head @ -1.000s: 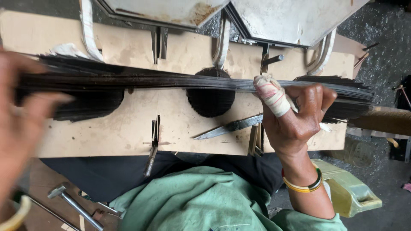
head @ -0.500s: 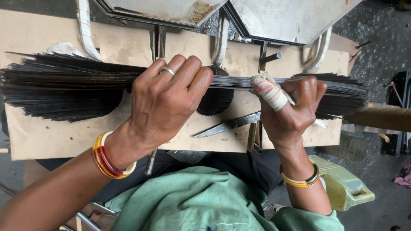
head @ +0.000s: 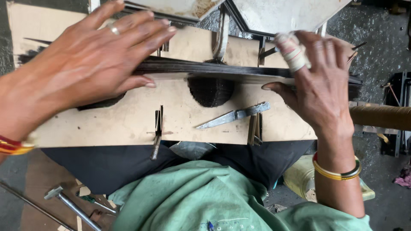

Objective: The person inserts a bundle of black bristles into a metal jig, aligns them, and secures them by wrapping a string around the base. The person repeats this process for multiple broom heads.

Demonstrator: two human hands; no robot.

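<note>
A long bundle of thin black sticks [head: 205, 68] lies across a pale wooden board [head: 128, 122] on my lap. My right hand [head: 319, 81], one finger wrapped in a white bandage, grips the bundle near its right end, thumb under and fingers over. My left hand [head: 85, 68] lies flat on the left part of the bundle with fingers spread and a ring on one finger; the sticks beneath it are hidden. A dark round hole [head: 211, 90] in the board shows below the bundle's middle.
A pointed metal blade [head: 233, 115] lies on the board near the front. Metal brackets [head: 157, 128] stand in slots of the board. Metal sheets [head: 274, 13] lean at the back. A brown roll [head: 381, 116] lies at right, a hammer [head: 70, 205] on the floor at left.
My left hand slid from the bundle's middle to its left part and spread flat. The view has come closer to the board. My right hand keeps its grip at the right end.
</note>
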